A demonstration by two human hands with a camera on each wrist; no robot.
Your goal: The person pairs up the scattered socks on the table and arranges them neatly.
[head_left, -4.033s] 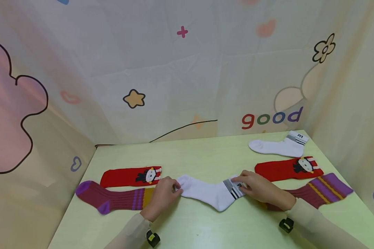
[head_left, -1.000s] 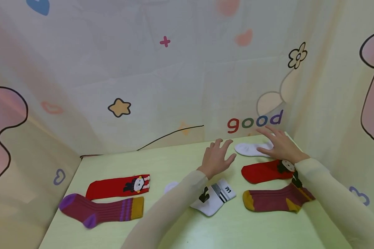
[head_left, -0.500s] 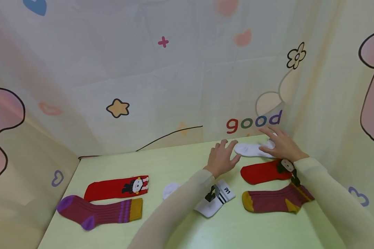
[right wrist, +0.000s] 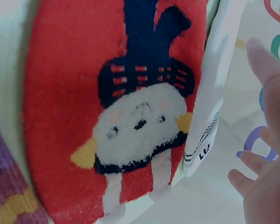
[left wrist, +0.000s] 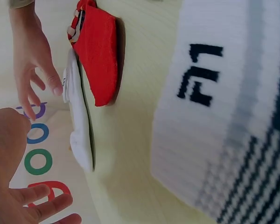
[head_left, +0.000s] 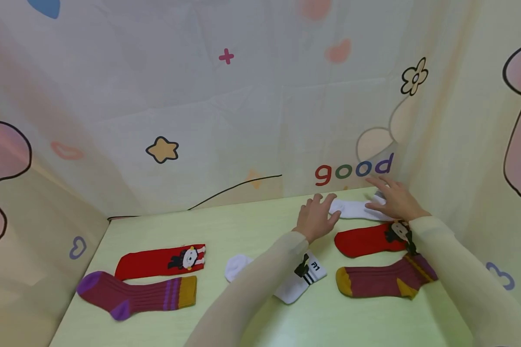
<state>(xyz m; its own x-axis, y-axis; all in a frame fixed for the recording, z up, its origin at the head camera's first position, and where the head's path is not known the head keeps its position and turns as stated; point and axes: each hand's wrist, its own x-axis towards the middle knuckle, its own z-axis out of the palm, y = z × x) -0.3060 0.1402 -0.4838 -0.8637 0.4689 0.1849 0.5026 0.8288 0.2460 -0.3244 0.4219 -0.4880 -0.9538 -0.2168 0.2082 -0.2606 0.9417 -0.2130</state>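
A white ankle sock (head_left: 355, 210) with a striped cuff lies flat at the table's back right. My left hand (head_left: 314, 218) hovers by its toe end, fingers spread and holding nothing. Over its cuff end is my right hand (head_left: 396, 200), also spread, hiding part of the cuff. In the right wrist view, the right hand (right wrist: 275, 126) is beside the white sock (right wrist: 210, 98), with a gap between them. A second white sock (head_left: 288, 292), bearing a black logo, lies mid-table, partly covered by my left forearm. Its logo cuff (left wrist: 200, 116) looms large in the left wrist view.
Below the back white sock lie a red sock (head_left: 360, 240) with a cartoon face and a maroon sock (head_left: 369, 282) with yellow toe and heel. On the left are another red sock (head_left: 147, 262) and a maroon-purple sock (head_left: 149, 295). A printed curtain (head_left: 226, 120) stands behind.
Four seconds ago both hands held the middle white sock at toe and cuff. They have let go and moved to the back right; the left hand has since drifted right to the other sock's toe.
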